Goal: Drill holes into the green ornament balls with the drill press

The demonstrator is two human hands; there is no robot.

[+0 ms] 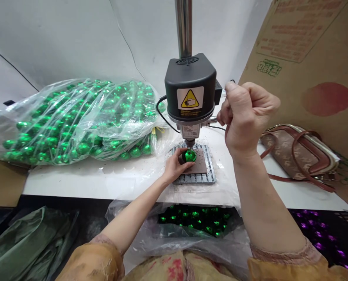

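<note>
A shiny green faceted ball (190, 156) sits under the chuck of a small bench drill press (190, 88). My left hand (176, 166) grips this ball from the left, thumb in front and fingers behind, on a brown board (201, 162) over the slotted metal base (210, 177). My right hand (245, 115) is raised beside the drill head, its fingers closed round the feed lever (212, 120), most of which the hand hides. The drill tip meets or nearly meets the ball's top; contact is too small to make out.
A big clear bag of green balls (82, 121) lies on the left of the white table (103, 179). Below its front edge, an opened plastic bag (150, 242) holds more. At right are a brown handbag (299, 152), a cardboard box (297, 78) and purple balls (318, 234). Dark shavings surround the base.
</note>
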